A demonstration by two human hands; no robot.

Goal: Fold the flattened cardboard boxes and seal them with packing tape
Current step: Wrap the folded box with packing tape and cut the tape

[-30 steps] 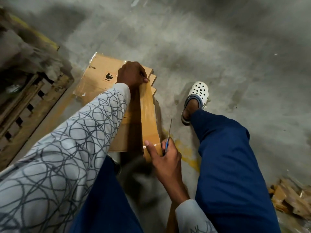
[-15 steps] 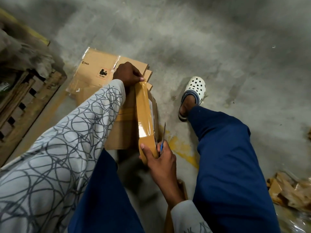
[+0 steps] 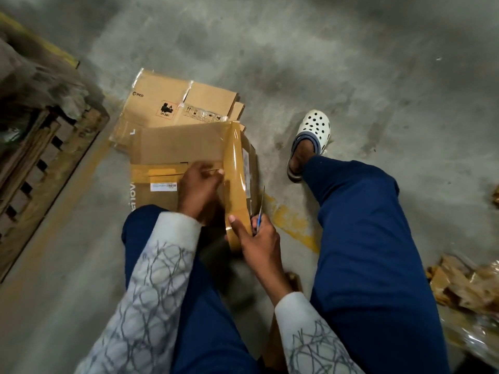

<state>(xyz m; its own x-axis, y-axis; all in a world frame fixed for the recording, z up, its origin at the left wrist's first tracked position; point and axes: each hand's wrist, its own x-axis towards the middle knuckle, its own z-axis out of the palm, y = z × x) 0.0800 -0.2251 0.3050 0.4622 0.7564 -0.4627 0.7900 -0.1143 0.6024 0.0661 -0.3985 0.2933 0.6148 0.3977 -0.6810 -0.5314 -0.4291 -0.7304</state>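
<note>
We find the folded box [image 3: 175,147] on the floor [image 3: 351,76] between the knees, packing tape [image 3: 236,157] run along the right of its top. The right hand [image 3: 259,238] has a closed grip, thumb clamping the free tape end beside a blue-handled blade [image 3: 259,218], which we judge holds the strip taut for cutting. The left hand [image 3: 199,190] bears on the tape mid-box to anchor it; blur hides whether its grip pinches or presses.
</note>
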